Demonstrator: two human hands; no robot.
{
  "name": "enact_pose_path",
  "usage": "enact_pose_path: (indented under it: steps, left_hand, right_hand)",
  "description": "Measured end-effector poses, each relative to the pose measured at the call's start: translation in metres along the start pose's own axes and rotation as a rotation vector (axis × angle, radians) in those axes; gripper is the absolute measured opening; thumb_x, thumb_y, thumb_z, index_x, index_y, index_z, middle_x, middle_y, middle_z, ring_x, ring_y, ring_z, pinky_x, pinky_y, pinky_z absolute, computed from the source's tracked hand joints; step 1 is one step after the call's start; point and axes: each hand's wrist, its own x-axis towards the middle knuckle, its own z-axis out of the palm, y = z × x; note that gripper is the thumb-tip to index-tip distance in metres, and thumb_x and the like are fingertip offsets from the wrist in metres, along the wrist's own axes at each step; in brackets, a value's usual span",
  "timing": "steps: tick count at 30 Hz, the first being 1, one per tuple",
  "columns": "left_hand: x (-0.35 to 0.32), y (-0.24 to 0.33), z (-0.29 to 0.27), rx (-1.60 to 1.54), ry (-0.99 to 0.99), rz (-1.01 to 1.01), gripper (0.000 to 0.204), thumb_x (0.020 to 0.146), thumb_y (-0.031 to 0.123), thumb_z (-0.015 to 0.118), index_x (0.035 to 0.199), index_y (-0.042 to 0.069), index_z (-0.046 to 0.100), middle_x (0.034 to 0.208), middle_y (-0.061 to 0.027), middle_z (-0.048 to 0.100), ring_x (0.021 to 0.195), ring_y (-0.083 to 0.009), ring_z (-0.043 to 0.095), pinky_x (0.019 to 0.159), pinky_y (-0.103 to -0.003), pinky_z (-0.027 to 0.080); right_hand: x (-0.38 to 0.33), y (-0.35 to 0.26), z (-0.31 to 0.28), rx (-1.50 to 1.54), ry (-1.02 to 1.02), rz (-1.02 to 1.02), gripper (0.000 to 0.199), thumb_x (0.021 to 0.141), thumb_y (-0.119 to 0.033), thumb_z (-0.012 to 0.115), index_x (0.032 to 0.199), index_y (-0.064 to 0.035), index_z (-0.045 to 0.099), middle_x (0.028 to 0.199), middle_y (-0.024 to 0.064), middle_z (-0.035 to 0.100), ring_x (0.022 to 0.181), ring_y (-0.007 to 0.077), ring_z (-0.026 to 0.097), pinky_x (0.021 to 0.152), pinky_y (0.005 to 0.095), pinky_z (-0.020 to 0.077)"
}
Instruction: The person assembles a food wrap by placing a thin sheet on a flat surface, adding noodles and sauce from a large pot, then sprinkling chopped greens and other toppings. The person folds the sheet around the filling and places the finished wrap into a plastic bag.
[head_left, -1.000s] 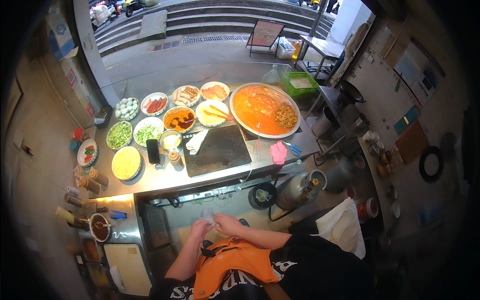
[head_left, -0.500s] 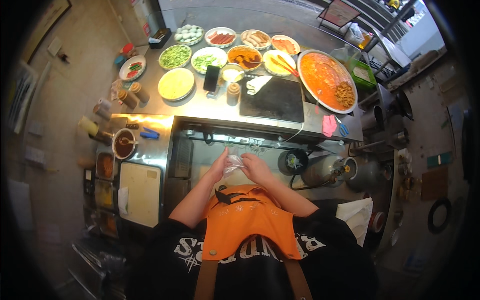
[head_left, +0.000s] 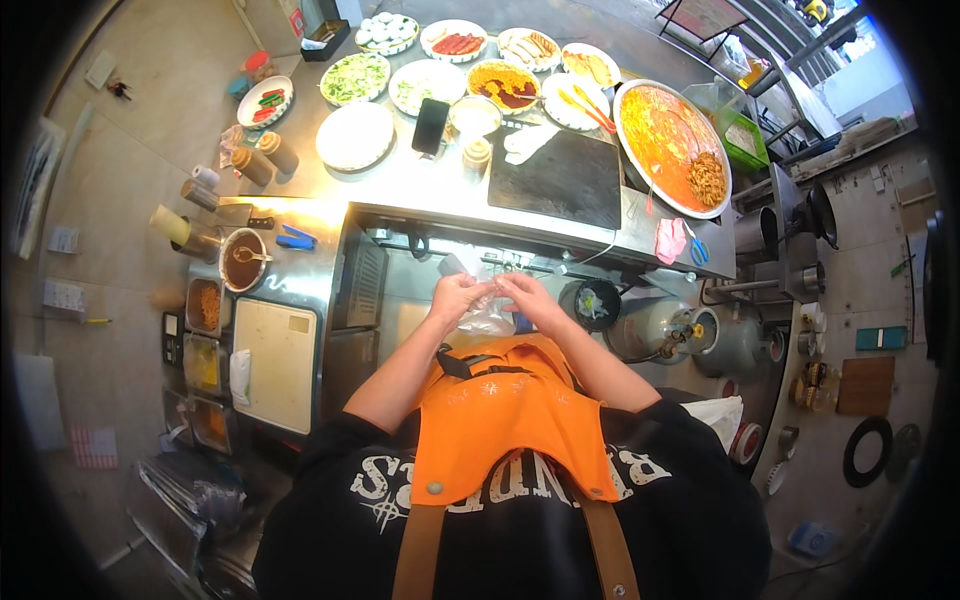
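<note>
A clear, thin plastic bag (head_left: 487, 321) is held in front of my orange apron (head_left: 500, 405), below the counter's near edge. My left hand (head_left: 460, 296) pinches its upper part from the left. From the right, my right hand (head_left: 530, 300) grips the same upper part, fingertips close to the left ones. Crumpled film hangs beneath the fingers, and what it may contain cannot be made out. A grey flat piece (head_left: 453, 265) shows just above my left hand; its kind is unclear.
Across the counter stand a black griddle plate (head_left: 555, 172), a phone (head_left: 431, 126), several food bowls (head_left: 355, 137) and a large orange-red tray (head_left: 648, 175). At left are a cutting board (head_left: 275, 366) and a sauce bowl (head_left: 243, 260). A gas cylinder (head_left: 642, 330) stands right.
Both hands have come up and closer together at the bag's top. More of the bag now hangs spread out below them. The view has shifted slightly and is brighter.
</note>
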Motion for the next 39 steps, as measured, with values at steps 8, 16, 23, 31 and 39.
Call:
enact_pose_path:
  steps: [8, 16, 23, 31, 39]
  left_hand:
    - [0.068, 0.024, 0.039, 0.028, 0.180, 0.146, 0.020, 0.090, 0.016, 0.082, 0.083, 0.005, 0.066, 0.077, -0.0055, 0.069, 0.065, -0.0160, 0.067, 0.057, -0.033, 0.055]
    - [0.124, 0.069, 0.112, 0.191, 0.431, 0.113, 0.026, 0.095, 0.024, 0.079, 0.084, 0.006, 0.064, 0.076, -0.0001, 0.059, 0.062, -0.0099, 0.050, 0.054, -0.030, 0.044]
    - [0.133, 0.108, 0.158, 0.854, 0.506, 0.269, 0.016, 0.084, 0.009, 0.075, 0.092, 0.007, 0.061, 0.098, -0.0104, 0.066, 0.092, -0.0309, 0.069, 0.079, -0.046, 0.056]
    - [0.171, 0.074, 0.134, 0.571, 0.727, -0.039, 0.018, 0.083, 0.005, 0.072, 0.099, 0.004, 0.079, 0.100, -0.0171, 0.077, 0.093, -0.0355, 0.075, 0.085, -0.046, 0.060]
    - [0.176, 0.077, 0.125, -0.881, 0.061, -0.040, 0.031, 0.101, 0.011, 0.070, 0.127, -0.005, 0.067, 0.119, -0.0182, 0.075, 0.102, -0.0235, 0.076, 0.088, -0.037, 0.063]
  right_hand:
    - [0.077, 0.001, -0.121, -0.128, -0.010, -0.050, 0.010, 0.092, -0.008, 0.082, 0.089, -0.0023, 0.074, 0.082, 0.0062, 0.075, 0.078, 0.0168, 0.074, 0.068, 0.0300, 0.0605]
    - [0.100, -0.095, -0.214, -0.688, -0.182, -0.622, 0.096, 0.075, -0.027, 0.094, 0.155, -0.0033, 0.047, 0.157, 0.0240, 0.048, 0.149, 0.0388, 0.045, 0.122, 0.0464, 0.0397]
    - [0.173, -0.126, -0.245, -0.772, -0.231, -0.563, 0.013, 0.086, 0.000, 0.068, 0.095, -0.0019, 0.076, 0.094, 0.0190, 0.075, 0.091, 0.0347, 0.076, 0.082, 0.0420, 0.0582]
    - [0.154, -0.147, -0.311, 0.727, -0.932, 0.383, 0.044, 0.095, -0.014, 0.073, 0.133, 0.0011, 0.058, 0.103, 0.0082, 0.071, 0.086, 0.0179, 0.067, 0.077, 0.0361, 0.0552]
    - [0.240, -0.103, -0.341, -0.258, 0.090, 0.003, 0.002, 0.101, -0.003, 0.067, 0.102, -0.0040, 0.067, 0.086, 0.0013, 0.066, 0.080, 0.0117, 0.062, 0.074, 0.0269, 0.0516]
